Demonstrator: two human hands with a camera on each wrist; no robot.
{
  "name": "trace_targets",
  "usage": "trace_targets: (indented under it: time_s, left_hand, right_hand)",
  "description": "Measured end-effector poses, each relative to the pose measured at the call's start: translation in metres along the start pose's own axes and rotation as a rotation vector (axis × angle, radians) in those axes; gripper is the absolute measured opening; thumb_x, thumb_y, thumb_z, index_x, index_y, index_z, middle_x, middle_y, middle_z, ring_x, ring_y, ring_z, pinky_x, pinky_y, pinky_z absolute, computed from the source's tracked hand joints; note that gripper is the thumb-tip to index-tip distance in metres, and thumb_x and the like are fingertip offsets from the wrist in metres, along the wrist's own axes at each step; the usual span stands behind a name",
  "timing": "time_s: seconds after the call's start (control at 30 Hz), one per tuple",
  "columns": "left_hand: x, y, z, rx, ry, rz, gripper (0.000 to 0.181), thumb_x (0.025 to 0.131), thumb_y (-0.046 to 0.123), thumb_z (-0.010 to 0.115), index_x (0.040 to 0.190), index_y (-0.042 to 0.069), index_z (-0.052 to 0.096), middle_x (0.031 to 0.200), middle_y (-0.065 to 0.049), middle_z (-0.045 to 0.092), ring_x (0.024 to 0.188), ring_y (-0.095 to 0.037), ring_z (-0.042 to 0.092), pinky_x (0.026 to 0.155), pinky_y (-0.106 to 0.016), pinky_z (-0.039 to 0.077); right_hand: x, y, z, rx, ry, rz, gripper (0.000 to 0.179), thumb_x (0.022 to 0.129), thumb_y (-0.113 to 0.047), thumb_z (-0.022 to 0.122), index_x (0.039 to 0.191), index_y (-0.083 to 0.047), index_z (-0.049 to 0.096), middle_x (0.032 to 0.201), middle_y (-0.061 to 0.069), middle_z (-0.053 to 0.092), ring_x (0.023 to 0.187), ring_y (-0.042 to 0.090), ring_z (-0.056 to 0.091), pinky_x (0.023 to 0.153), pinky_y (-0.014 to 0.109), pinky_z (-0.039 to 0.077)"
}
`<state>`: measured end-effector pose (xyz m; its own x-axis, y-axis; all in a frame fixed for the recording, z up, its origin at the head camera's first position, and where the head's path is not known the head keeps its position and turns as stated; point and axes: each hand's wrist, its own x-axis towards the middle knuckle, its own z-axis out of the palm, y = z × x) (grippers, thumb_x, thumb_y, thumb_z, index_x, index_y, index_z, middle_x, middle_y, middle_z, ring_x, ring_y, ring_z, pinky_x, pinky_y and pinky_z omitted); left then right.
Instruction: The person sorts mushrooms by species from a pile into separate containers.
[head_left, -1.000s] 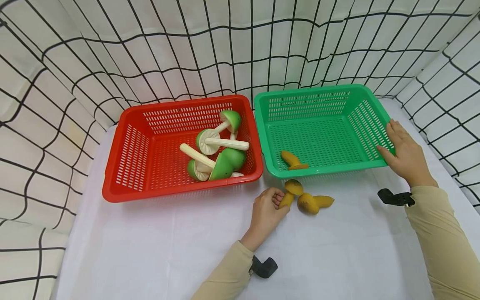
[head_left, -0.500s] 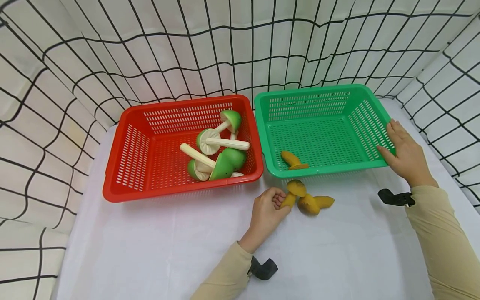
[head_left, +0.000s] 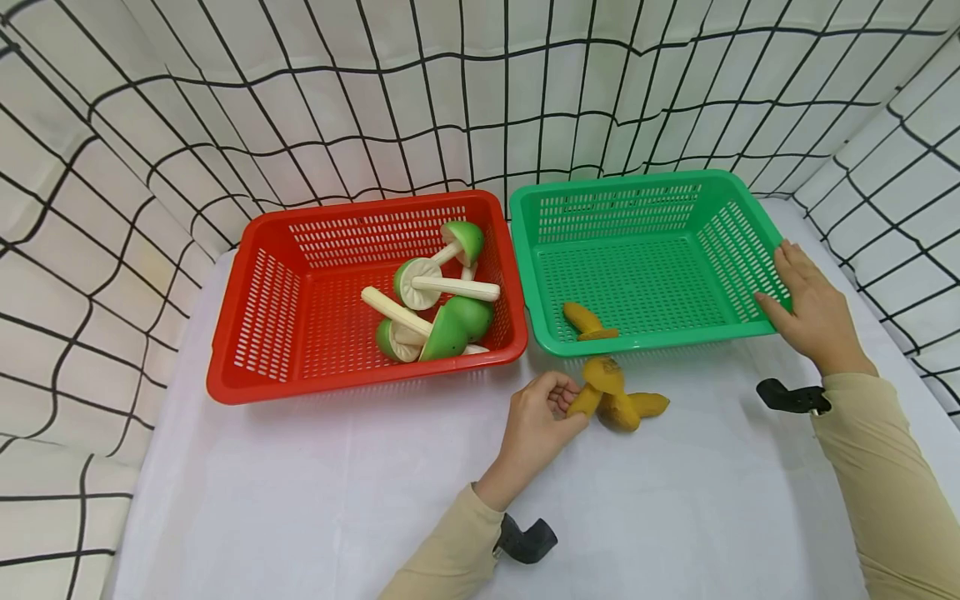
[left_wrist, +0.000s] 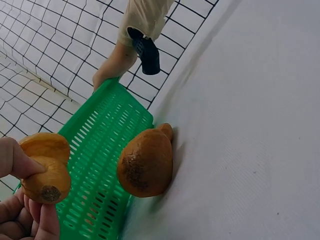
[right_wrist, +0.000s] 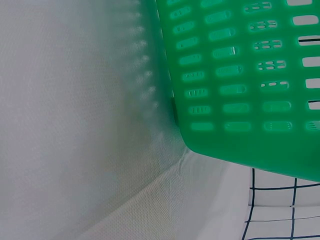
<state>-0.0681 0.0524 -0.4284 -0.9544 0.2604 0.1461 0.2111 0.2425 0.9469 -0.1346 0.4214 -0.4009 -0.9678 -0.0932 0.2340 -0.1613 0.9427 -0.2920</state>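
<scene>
In the head view my left hand (head_left: 536, 433) pinches a yellow-brown toy mushroom (head_left: 603, 375) by its stem between thumb and fingers. Close up in the left wrist view, the dark stem end of this mushroom (left_wrist: 47, 175) faces the camera. A second yellow mushroom (head_left: 633, 408) lies on the white cloth just right of it, partly covered by the held one's cap. At the right end of the green basket (head_left: 645, 340), my right hand (head_left: 813, 312) holds the rim, thumb over the inside and fingers along the outside. The right wrist view shows only the basket's slotted wall (right_wrist: 230, 100).
One yellow mushroom (head_left: 588, 322) lies inside the green basket near its front left corner. To the left stands a red basket (head_left: 360, 383) with several green-capped, white-stemmed mushrooms (head_left: 446, 329). Black wire mesh (head_left: 502, 92) with white cloth behind it closes the back and sides.
My left hand shifts slightly right with the mushroom, whose cap turns and moves over the mushroom lying beside it. The right hand and both baskets stay put.
</scene>
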Motion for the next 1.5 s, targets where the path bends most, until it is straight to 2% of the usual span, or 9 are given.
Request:
trace_targets:
  time_s: [0.23,0.4,0.7,0.9,1.3,1.5]
  left_hand:
    - [0.001,0.009,-0.004,-0.024,-0.028,0.002,0.022,0.068,-0.007,0.071,0.087,0.0,0.062,0.077,-0.004,0.06,0.067,-0.009,0.054,0.062,-0.022,0.051]
    - [0.004,0.013,-0.007,-0.042,-0.066,-0.009,0.026,0.067,-0.008,0.071,0.09,-0.001,0.061,0.079,-0.004,0.059,0.069,-0.01,0.053,0.065,-0.028,0.053]
    - [0.005,0.017,-0.009,-0.03,-0.14,0.022,0.03,0.069,-0.007,0.071,0.096,0.0,0.059,0.086,-0.004,0.055,0.076,-0.014,0.052,0.07,-0.035,0.053]
    - [0.006,0.016,-0.009,-0.047,-0.12,0.035,0.029,0.07,-0.008,0.07,0.096,-0.001,0.061,0.089,-0.006,0.056,0.077,-0.014,0.054,0.071,-0.036,0.054]
    - [0.013,0.022,-0.014,-0.082,-0.095,0.07,0.029,0.071,-0.009,0.07,0.098,-0.004,0.061,0.094,-0.01,0.058,0.08,-0.017,0.056,0.071,-0.024,0.053]
    - [0.018,0.027,-0.018,-0.09,-0.07,0.093,0.028,0.071,-0.01,0.069,0.098,-0.005,0.062,0.093,-0.011,0.059,0.08,-0.018,0.057,0.072,-0.027,0.054]
  right_hand:
    - [0.0,0.001,0.001,0.0,0.001,-0.003,0.069,0.097,-0.037,0.036,0.145,0.009,0.02,0.152,0.024,0.017,0.143,0.031,0.011,0.115,0.042,0.009]
    - [0.0,-0.001,0.0,0.005,0.01,-0.005,0.069,0.096,-0.038,0.038,0.145,0.009,0.021,0.152,0.023,0.018,0.143,0.031,0.012,0.115,0.042,0.01]
    - [0.0,-0.001,0.0,0.009,0.02,-0.006,0.07,0.096,-0.039,0.037,0.145,0.009,0.022,0.152,0.023,0.019,0.143,0.031,0.013,0.115,0.041,0.011]
    - [-0.001,0.002,0.001,-0.006,0.022,-0.005,0.067,0.095,-0.034,0.038,0.145,0.009,0.022,0.152,0.023,0.019,0.142,0.031,0.013,0.115,0.041,0.012]
    - [-0.001,0.001,0.001,-0.009,0.028,-0.011,0.066,0.092,-0.029,0.039,0.144,0.009,0.023,0.152,0.022,0.02,0.142,0.031,0.014,0.115,0.041,0.012]
    - [-0.001,0.002,0.001,-0.012,0.026,-0.011,0.067,0.093,-0.031,0.038,0.145,0.009,0.022,0.152,0.022,0.019,0.143,0.03,0.014,0.115,0.041,0.012]
